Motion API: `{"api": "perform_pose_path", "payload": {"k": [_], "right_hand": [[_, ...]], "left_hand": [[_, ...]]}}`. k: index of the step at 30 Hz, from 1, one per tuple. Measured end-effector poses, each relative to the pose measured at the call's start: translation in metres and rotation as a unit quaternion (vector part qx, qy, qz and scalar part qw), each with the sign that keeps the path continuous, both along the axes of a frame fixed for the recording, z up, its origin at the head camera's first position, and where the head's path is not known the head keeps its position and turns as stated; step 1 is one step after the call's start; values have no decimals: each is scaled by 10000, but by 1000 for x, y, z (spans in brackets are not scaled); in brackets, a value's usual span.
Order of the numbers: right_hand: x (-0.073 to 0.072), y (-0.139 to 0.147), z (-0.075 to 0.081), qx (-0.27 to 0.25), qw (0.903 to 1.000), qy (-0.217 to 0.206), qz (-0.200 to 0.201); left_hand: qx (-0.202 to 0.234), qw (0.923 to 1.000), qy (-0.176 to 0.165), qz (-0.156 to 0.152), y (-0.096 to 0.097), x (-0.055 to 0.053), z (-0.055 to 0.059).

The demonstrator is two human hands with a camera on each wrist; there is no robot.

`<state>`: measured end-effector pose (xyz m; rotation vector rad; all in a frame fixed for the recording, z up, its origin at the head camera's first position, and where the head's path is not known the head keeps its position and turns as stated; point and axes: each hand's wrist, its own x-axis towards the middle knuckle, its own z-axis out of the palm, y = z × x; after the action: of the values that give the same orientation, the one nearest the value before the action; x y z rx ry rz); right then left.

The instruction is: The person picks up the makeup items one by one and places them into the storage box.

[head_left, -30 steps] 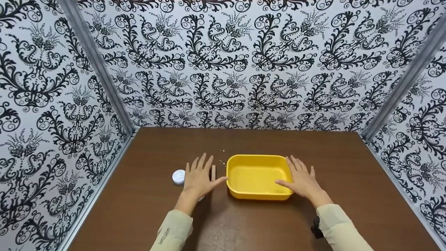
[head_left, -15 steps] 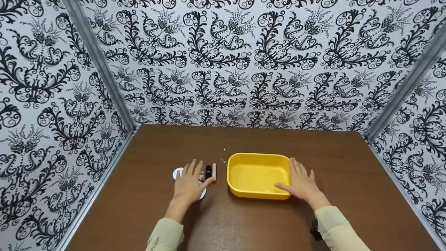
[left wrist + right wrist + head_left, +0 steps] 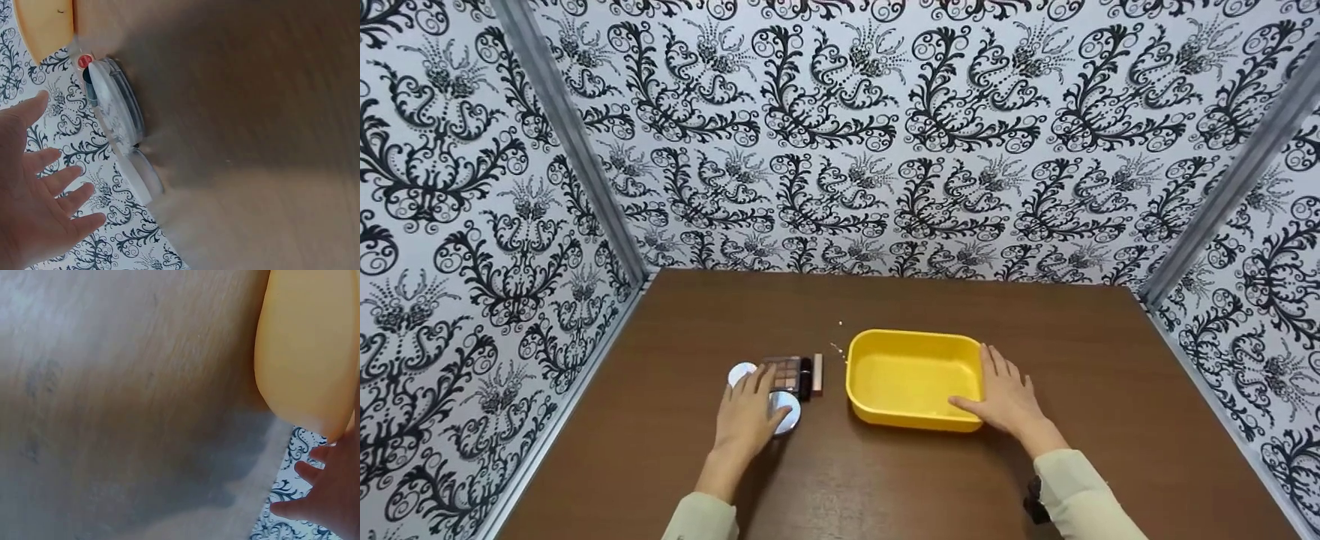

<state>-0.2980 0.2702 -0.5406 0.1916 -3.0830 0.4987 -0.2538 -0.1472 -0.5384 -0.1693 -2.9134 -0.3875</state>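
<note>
My left hand (image 3: pixel 744 414) is over a small group of make-up items, its fingers spread and nothing in its grasp. Partly under it lie a round white-topped case (image 3: pixel 741 372) and a second round case with a shiny pale lid (image 3: pixel 787 412). An eyeshadow palette (image 3: pixel 786 373), a black tube (image 3: pixel 806 379) and a slim pinkish stick (image 3: pixel 817 373) lie beyond them, side by side. In the left wrist view, a gap shows between the fingers (image 3: pixel 76 199) and the cases. My right hand (image 3: pixel 1006 394) rests at the right rim of a yellow basin (image 3: pixel 915 420), fingers straight, thumb over the inside.
The brown table (image 3: pixel 885 480) carries everything. Small white specks (image 3: pixel 838 349) mark its surface left of the basin. Patterned walls (image 3: pixel 840 150) rise behind and at both sides, with grey posts (image 3: pixel 574 150) in the corners. A dark object (image 3: pixel 1035 502) shows under the right sleeve.
My left hand has moved left and toward me, from beside the basin to above the round cases, uncovering the palette and tubes. The right hand has shifted slightly along the basin's rim.
</note>
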Motion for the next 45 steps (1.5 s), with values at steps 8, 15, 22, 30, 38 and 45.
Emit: {"api": "perform_pose_path", "payload": {"k": [8,15,22,30,38,45], "right_hand": [[2,1,-3,-224,9996,160,-53],[2,0,-7,-428,9989,211,-8],[1,-1,-7,-564,9983,175,-3],[1,-1,-5,-592,9980,205,12],[1,0,-6,-558,9981,244,41],[0,3,-8,-550,9985,69,-37]], "left_hand": [[101,9999,88,56,-1,4,-10],[159,9994,-287,150,2,7,-12],[227,9986,-392,263,3,8,-15],[420,9971,-473,412,7,4,-13],[682,9953,-429,534,9,0,-17],[801,9949,-342,514,13,0,-17]]}}
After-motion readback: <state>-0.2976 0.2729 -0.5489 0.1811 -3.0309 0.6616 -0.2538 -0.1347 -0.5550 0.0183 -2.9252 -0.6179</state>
